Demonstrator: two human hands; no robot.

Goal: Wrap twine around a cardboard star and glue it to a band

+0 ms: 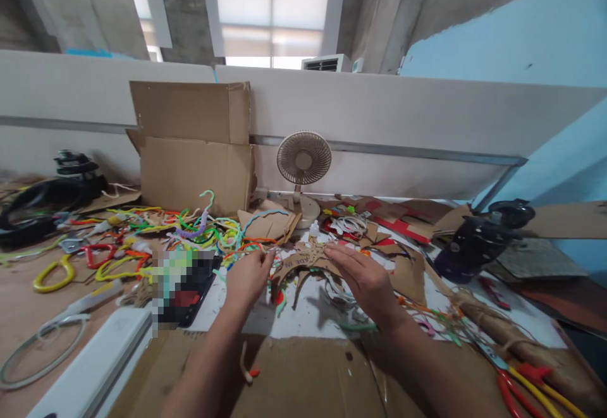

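Observation:
A curved brown cardboard cutout [296,266] with pointed ends and printed letters is held up between my hands, above a white sheet. Tan twine [313,252] lies in a tangle on its upper middle. My left hand [247,276] is closed at the cutout's left end; its fingertips are partly hidden. My right hand [367,277] has its fingers laid along the cutout's right end, gripping it, with the thumb out of sight. Behind the cutout stands a small white bottle [313,228]. White cord [334,291] lies beneath, near my right hand.
A desk fan [304,157] and a folded cardboard box [194,165] stand at the back. Colourful pipe cleaners [213,234] heap up on the left, near yellow-and-red scissors [54,274]. More scissors [512,380] and a twine-wrapped roll [502,323] lie right.

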